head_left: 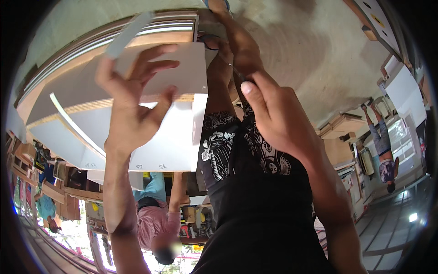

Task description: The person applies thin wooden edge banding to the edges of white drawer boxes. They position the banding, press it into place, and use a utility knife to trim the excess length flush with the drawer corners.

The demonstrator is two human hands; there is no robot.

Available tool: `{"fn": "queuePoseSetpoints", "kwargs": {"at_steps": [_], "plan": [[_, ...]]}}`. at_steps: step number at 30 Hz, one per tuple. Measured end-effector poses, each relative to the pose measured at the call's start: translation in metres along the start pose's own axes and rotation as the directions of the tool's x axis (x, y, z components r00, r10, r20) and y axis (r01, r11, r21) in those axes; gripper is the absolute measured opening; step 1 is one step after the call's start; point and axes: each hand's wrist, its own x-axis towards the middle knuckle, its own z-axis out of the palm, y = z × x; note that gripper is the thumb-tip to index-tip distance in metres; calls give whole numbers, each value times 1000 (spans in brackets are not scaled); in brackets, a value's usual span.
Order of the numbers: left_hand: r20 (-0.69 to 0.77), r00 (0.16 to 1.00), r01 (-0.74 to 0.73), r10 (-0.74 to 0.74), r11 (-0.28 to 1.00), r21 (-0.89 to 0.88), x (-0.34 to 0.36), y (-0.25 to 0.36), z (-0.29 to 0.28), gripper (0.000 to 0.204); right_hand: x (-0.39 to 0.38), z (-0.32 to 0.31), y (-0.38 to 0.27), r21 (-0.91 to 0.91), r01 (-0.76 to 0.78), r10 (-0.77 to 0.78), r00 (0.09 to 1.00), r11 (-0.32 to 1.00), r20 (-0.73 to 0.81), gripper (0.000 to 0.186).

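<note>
My left hand (134,107) is raised over a white panelled box (169,130) with its fingers spread. A pale, blurred strip (130,35) meets one of its fingertips; I cannot tell whether it is gripped. My right hand (280,109) is closed in front of my legs, thumb on top. From it juts a thin, dark, narrow-bladed tool (236,71), most of it hidden in the fist. The box has bare wooden edges (84,106) and handwritten marks on one white face. A narrow white strip (77,123) lies along it.
Stacked boards (159,27) lie beside the box. A person in a pink shirt (157,221) is close to it, and another person (383,150) stands farther off at the right. Shelves with tools (194,226) and wooden boards (337,125) line the room. The floor (292,50) is concrete.
</note>
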Motion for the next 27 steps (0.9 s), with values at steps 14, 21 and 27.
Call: {"fn": "queuePoseSetpoints", "kwargs": {"at_steps": [14, 21, 27], "plan": [[-30, 1000, 2, 1, 993, 117, -38, 34, 55, 120, -15, -17, 37, 313, -269, 287, 958, 911, -11, 42], [-670, 728, 211, 145, 882, 421, -86, 9, 96, 112, -21, -9, 47, 303, -156, 126, 985, 940, 114, 43], [-950, 291, 306, -116, 952, -23, -27, -2, 176, 110, -30, -48, 48, 174, -132, 85, 964, 976, 252, 42]]}}
